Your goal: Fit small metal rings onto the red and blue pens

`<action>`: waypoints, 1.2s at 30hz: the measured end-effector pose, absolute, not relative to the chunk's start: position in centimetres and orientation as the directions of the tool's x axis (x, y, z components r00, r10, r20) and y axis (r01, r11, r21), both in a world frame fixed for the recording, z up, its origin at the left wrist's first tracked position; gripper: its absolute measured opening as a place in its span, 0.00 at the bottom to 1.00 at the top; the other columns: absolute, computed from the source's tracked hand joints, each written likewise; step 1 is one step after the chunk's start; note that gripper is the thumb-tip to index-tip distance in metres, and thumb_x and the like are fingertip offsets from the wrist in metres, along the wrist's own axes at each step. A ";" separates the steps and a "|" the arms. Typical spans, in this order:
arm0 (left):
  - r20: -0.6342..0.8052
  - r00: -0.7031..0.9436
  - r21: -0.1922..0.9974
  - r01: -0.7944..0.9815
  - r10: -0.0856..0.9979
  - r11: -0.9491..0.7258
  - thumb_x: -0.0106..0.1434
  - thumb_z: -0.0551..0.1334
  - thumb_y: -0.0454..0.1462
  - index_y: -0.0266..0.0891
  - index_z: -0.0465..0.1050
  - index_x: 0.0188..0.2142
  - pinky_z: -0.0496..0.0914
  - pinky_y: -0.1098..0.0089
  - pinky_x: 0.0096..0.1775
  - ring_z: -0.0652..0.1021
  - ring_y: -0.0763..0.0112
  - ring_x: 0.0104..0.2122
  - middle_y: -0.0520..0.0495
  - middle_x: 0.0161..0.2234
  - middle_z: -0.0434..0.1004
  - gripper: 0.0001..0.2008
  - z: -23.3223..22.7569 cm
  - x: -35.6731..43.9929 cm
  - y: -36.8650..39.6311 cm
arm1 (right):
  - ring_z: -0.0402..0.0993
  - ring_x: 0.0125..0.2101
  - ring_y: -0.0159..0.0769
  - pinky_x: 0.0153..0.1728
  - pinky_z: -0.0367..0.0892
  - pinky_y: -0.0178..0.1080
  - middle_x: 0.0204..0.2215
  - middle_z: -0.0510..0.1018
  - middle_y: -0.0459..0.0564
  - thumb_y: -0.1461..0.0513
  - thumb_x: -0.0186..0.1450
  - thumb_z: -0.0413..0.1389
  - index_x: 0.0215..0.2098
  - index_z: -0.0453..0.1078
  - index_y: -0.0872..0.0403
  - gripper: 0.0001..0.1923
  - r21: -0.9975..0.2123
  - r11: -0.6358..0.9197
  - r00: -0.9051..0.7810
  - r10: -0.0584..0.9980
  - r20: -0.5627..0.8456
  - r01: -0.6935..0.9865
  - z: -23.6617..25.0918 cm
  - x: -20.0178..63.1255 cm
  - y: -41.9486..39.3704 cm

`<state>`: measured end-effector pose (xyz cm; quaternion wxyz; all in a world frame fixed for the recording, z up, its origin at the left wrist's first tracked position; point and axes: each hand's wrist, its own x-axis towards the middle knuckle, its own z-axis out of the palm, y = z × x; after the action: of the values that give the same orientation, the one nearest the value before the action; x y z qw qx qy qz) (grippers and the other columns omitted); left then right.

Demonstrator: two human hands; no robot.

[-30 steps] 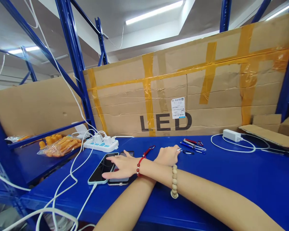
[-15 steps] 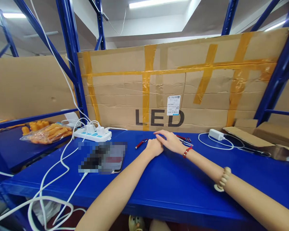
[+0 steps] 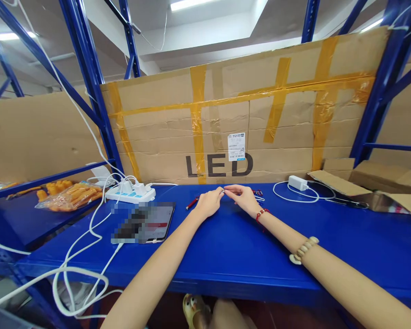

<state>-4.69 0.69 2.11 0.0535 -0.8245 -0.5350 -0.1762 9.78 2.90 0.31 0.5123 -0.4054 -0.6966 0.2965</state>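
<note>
The big cardboard box [image 3: 246, 123] standing at the back of the worktop [image 3: 246, 256] bears the black block letters "LED" low on its face (a strip of yellow tape runs down across the L). A small white shipping label [image 3: 236, 146] sits just above the D; its print is too small to read.

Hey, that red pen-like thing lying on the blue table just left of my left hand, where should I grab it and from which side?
Judging by its pose, pinch the red pen-like thing mid-barrel from above, fingers across its width. It lies flat and slanted on the blue table, its right end close to your left hand. Its left end has open table around it, so coming from there looks easiest.
</note>
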 end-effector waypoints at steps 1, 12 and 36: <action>0.367 0.371 0.131 0.887 0.853 -0.442 0.65 0.40 0.41 0.43 0.58 0.42 0.64 0.70 0.34 0.72 0.65 0.37 0.48 0.37 0.71 0.13 2.1 -4.7 0.7 | 0.72 0.29 0.37 0.15 0.63 0.29 0.31 0.76 0.54 0.56 0.51 0.55 0.36 0.71 0.59 0.18 -0.837 0.496 -0.148 0.868 0.474 0.232 0.4 10.0 2.9; 0.427 0.461 0.340 0.716 0.778 -0.610 0.64 0.42 0.39 0.40 0.59 0.33 0.61 0.75 0.30 0.68 0.74 0.26 0.54 0.25 0.66 0.11 1.7 -4.5 0.7 | 0.61 0.16 0.23 0.14 0.58 0.27 0.24 0.75 0.49 0.54 0.48 0.58 0.33 0.73 0.59 0.19 -0.872 0.448 -0.223 0.887 0.406 0.198 1.2 11.6 3.2; 0.407 0.489 0.228 0.764 0.771 -0.604 0.63 0.46 0.38 0.44 0.57 0.41 0.63 0.73 0.34 0.72 0.69 0.34 0.51 0.34 0.70 0.07 1.3 -3.6 -0.1 | 0.63 0.21 0.22 0.17 0.60 0.22 0.21 0.70 0.44 0.54 0.44 0.62 0.25 0.71 0.56 0.15 -0.976 0.085 -0.354 0.935 0.008 0.202 1.4 13.0 3.1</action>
<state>-3.64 -0.07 1.30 -0.0082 -0.8628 -0.4447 -0.2401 13.02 3.12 1.35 0.3577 -0.4414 -0.6440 0.5124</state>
